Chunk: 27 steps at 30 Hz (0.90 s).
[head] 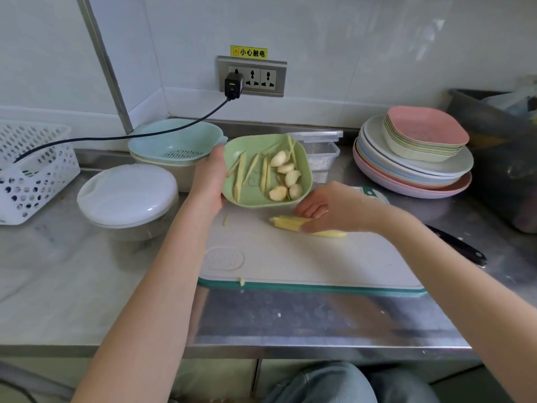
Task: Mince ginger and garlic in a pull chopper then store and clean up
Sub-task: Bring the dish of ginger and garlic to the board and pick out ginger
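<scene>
1. Left hand (209, 181) grips the tilted green dish (302, 158) rim; ginger strips (240, 177) and garlic cloves (286, 177) inside.
2. Right hand (334, 209), fingers curled, gathers ginger sticks (290, 222) on the cutting board (290, 257), partly hiding them.
3. Pull chopper (128, 196) stands left on the desk (72, 286); contents indiscernible.

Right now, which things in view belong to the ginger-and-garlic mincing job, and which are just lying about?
In use:
- green dish of garlic cloves and ginger strips, held by left hand
- ginger sticks under right hand
- cutting board
- pull chopper
- knife

Lying about:
- plate stack
- blue colander
- white basket
- clear container
</scene>
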Each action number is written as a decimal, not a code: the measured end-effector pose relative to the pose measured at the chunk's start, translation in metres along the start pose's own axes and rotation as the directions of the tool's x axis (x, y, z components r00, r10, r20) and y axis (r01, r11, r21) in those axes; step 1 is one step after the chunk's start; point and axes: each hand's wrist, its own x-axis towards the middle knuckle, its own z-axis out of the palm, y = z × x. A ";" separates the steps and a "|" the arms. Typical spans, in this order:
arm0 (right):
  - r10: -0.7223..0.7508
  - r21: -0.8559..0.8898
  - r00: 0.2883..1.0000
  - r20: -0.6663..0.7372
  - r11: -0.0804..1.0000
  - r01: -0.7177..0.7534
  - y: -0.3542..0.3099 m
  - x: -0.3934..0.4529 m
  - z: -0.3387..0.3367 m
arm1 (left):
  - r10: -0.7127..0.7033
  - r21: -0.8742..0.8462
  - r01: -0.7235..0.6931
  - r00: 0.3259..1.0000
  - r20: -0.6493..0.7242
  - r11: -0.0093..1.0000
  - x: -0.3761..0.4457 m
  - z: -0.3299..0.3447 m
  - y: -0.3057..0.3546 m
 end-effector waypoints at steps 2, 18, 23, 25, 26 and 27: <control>0.001 0.069 0.991 -0.135 0.998 0.008 0.007 -0.001 -0.017 | 0.034 0.069 -0.034 0.999 0.008 0.997 -0.001 0.001 -0.001; -0.203 -0.396 0.978 -0.046 0.903 0.169 -0.021 0.042 -0.009 | 0.208 0.106 -0.200 0.975 -0.073 0.974 -0.004 0.005 -0.010; -0.240 -0.392 0.964 -0.116 0.903 0.177 -0.022 0.039 -0.008 | 0.335 0.169 -0.314 0.936 -0.110 0.934 -0.002 0.004 -0.010; -0.221 -0.346 0.967 -0.128 0.924 0.165 -0.021 0.039 -0.006 | 0.349 0.176 -0.328 0.932 -0.100 0.928 -0.002 0.004 -0.011; -0.205 -0.302 0.970 -0.129 0.940 0.158 -0.020 0.041 -0.006 | 0.353 0.182 -0.333 0.931 -0.093 0.925 -0.002 0.004 -0.011; -0.189 -0.252 0.973 -0.129 0.956 0.153 -0.018 0.042 -0.006 | 0.359 0.187 -0.339 0.929 -0.086 0.922 -0.002 0.005 -0.012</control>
